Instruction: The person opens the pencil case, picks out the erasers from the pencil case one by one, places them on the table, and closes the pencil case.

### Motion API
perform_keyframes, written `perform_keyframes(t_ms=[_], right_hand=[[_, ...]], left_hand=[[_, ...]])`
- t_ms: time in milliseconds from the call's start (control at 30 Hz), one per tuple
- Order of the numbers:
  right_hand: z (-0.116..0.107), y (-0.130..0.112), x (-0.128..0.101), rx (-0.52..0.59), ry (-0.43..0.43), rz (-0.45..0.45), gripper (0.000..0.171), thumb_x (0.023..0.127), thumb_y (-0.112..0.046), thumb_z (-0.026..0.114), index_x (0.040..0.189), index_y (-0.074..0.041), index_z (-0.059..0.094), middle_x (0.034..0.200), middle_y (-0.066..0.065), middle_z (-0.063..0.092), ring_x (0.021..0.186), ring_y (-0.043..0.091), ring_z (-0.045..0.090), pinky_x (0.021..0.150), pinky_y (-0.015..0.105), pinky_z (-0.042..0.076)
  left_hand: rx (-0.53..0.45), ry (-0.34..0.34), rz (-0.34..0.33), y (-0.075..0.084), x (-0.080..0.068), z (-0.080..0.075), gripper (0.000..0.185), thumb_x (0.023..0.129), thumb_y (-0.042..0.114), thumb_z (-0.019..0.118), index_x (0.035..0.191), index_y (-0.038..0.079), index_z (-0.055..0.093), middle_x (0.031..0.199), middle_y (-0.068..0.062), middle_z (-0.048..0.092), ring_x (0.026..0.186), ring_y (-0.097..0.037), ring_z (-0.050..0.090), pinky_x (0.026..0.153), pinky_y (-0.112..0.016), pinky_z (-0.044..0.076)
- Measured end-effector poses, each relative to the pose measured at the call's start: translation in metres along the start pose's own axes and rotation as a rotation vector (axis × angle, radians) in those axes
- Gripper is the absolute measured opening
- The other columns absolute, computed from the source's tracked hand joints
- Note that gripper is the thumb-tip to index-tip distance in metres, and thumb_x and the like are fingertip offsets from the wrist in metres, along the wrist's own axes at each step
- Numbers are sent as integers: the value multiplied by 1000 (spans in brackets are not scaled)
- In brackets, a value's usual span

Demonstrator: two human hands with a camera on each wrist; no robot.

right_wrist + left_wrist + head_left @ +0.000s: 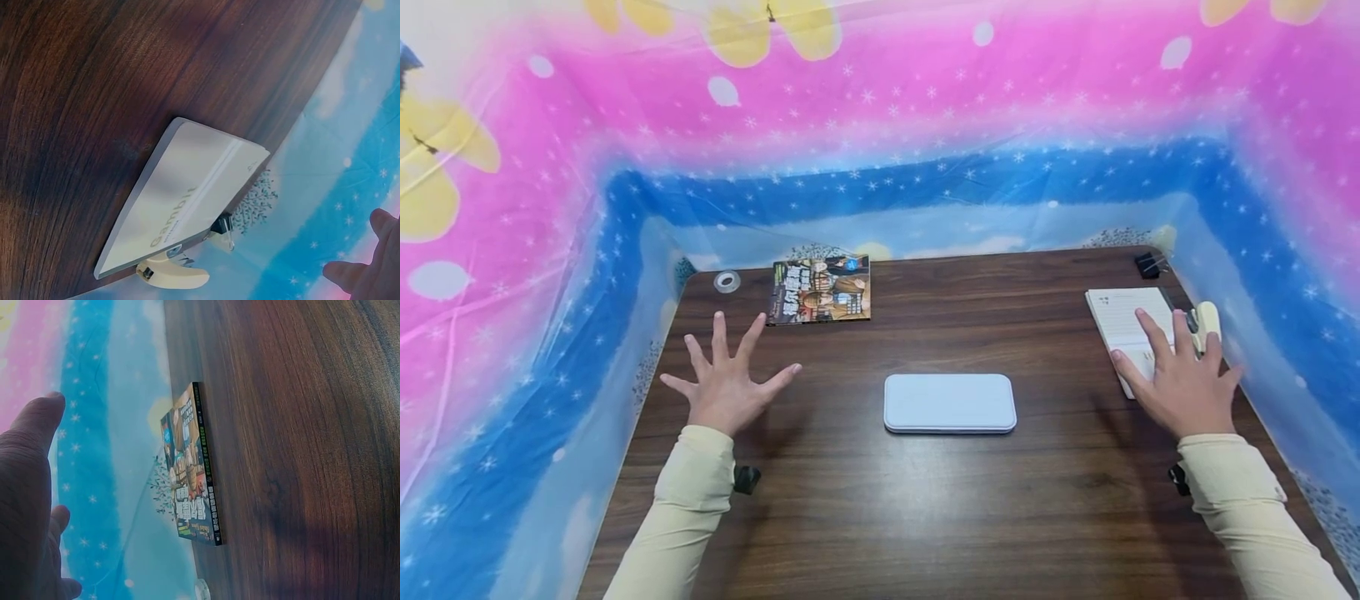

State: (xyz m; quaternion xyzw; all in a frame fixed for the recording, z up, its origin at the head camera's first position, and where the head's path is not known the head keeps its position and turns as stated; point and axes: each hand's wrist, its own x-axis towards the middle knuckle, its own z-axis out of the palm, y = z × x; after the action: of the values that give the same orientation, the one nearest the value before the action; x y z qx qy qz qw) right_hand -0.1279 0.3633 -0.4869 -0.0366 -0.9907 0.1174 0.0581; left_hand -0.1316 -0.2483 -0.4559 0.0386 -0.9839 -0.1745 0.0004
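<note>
My left hand (725, 385) hovers over the dark wooden table (925, 517) with its fingers spread wide and holds nothing. Just beyond its fingertips lies a colourful paperback book (820, 290), which the left wrist view shows as the book (190, 475) past my palm (25, 506). My right hand (1180, 379) stretches straight fingers over the near end of a white notepad (1126, 319); contact is unclear. In the right wrist view the notepad (181, 200) lies flat, and my fingertips (369, 269) are apart from it.
A pale blue flat case (950, 403) lies at the table's middle. A tape roll (727, 281) sits at the far left corner. A cream stapler (1207, 321) and a black binder clip (1147, 265) lie beside the notepad. Patterned plastic sheeting (880, 167) walls three sides.
</note>
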Motion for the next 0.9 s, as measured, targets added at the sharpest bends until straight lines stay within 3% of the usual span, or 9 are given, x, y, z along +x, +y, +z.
perform_keyframes(t_ms=[100, 200, 333, 400, 500, 633, 767, 900], right_hand=[[1, -1, 0, 10, 8, -8, 84, 103, -69, 45, 171, -32, 13, 173, 25, 11, 144, 70, 13, 94, 97, 11], [4, -6, 0, 47, 49, -70, 82, 105, -60, 50, 170, -21, 21, 170, 25, 24, 145, 64, 24, 98, 92, 20], [17, -22, 0, 140, 146, -301, 72, 102, -35, 66, 160, -1, 40, 155, 30, 48, 137, 55, 46, 106, 77, 35], [27, -35, -3, 178, 175, -422, 70, 98, -27, 72, 156, 2, 46, 148, 31, 54, 132, 53, 52, 107, 72, 40], [43, -58, -11, 232, 172, -553, 71, 93, -20, 76, 155, 1, 48, 147, 29, 56, 132, 50, 54, 109, 69, 40], [64, -92, -26, 280, 160, -705, 67, 94, -19, 76, 152, 1, 52, 147, 24, 59, 134, 45, 56, 110, 68, 42], [83, -123, -37, 299, 141, -836, 55, 104, -27, 67, 148, 5, 55, 145, 22, 62, 132, 42, 59, 108, 69, 44], [98, -146, -45, 286, 67, -890, 56, 102, -23, 71, 147, 5, 55, 145, 21, 62, 134, 39, 58, 112, 67, 42]], left_hand=[[-3, 12, 11, -1, 2, 2, 102, 86, 88, 56, 168, 50, 8, 177, -8, -15, 152, -57, -21, 96, -93, -17], [2, 47, 55, -1, 6, 6, 104, 85, 85, 61, 169, 46, 13, 178, -10, -5, 154, -58, -13, 100, -92, -15], [-26, 80, 172, 1, 13, 19, 109, 85, 75, 72, 170, 33, 19, 176, -14, 13, 157, -53, 10, 112, -86, -7], [-92, 67, 237, 4, 16, 28, 111, 86, 66, 77, 171, 25, 20, 175, -15, 19, 156, -49, 20, 119, -80, 0], [-256, 11, 302, 11, 18, 43, 110, 87, 51, 84, 169, 15, 22, 172, -18, 25, 154, -45, 29, 124, -70, 14], [-448, -97, 313, 21, 17, 68, 103, 87, 39, 87, 168, 13, 28, 169, -18, 32, 153, -43, 32, 122, -67, 26], [-513, -204, 335, 37, 16, 94, 99, 86, 39, 89, 165, 15, 35, 166, -16, 39, 151, -41, 37, 121, -66, 29], [-515, -295, 428, 56, 17, 118, 103, 83, 38, 92, 165, 11, 36, 162, -15, 46, 149, -37, 42, 123, -58, 31]])
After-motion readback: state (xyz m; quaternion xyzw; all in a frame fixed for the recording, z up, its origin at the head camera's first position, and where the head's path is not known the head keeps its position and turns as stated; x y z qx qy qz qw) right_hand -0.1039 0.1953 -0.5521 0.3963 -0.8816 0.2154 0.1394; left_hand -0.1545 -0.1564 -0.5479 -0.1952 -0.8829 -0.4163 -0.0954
